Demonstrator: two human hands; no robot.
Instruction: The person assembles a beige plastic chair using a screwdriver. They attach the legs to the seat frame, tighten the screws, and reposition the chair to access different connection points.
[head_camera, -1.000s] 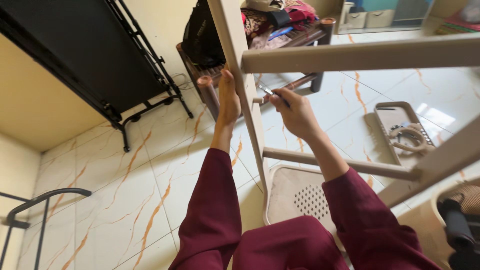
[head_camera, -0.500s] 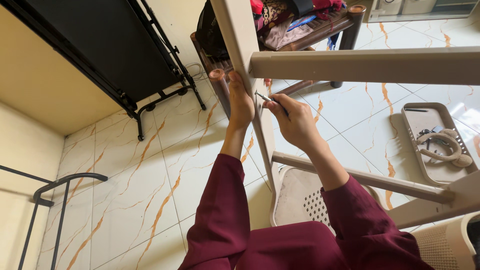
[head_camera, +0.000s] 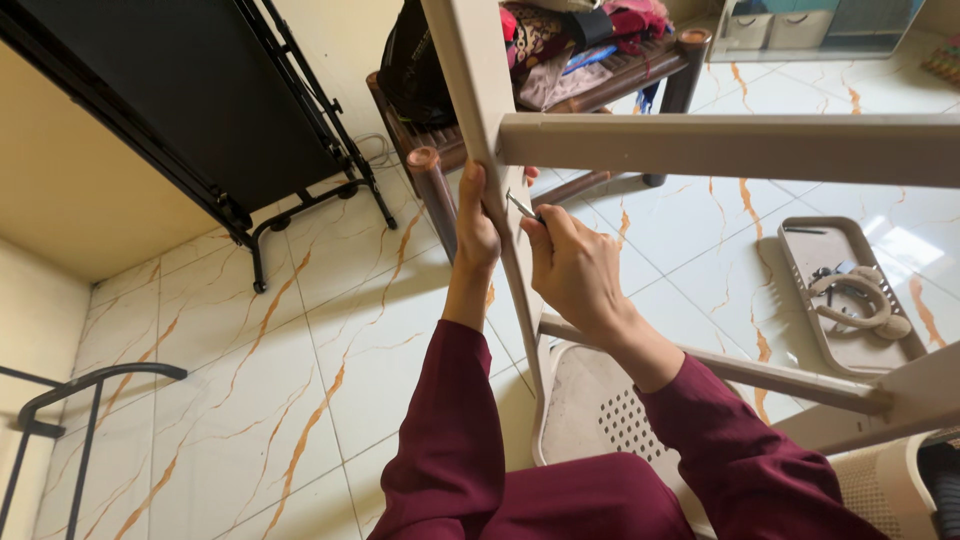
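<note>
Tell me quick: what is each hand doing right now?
Left hand: closed around the beige chair leg, gripping it.
Right hand: closed on a small metal tool, its tip at the leg.

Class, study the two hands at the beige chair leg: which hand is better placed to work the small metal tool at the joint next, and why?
Probably the right hand: it already pinches the small metal tool near the joint. The left hand is wrapped around the chair leg, steadying it.

chair frame (head_camera: 700, 145): beige | sleeves (head_camera: 440, 430): maroon | floor tiles (head_camera: 250, 400): white, orange veins | tray (head_camera: 800, 270): beige
</note>
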